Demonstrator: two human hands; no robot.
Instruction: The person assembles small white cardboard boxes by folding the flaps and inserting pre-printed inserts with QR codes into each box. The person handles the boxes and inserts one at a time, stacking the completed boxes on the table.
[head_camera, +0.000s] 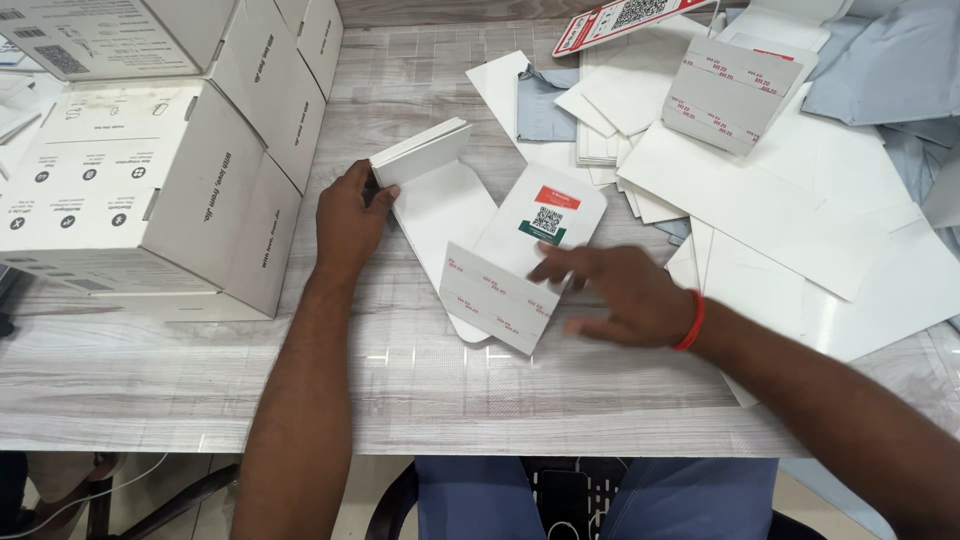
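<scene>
A pale grey wood-grain table (420, 390) carries everything. Under the two hands lies a flat white card sleeve (470, 225) with a printed label. Left of the left hand (347, 225) stand stacked white cartons (150, 180). Beyond the right hand (615, 295) sprawls a loose heap of white card sheets (760, 200) with grey-blue cloth (880, 60).
</scene>
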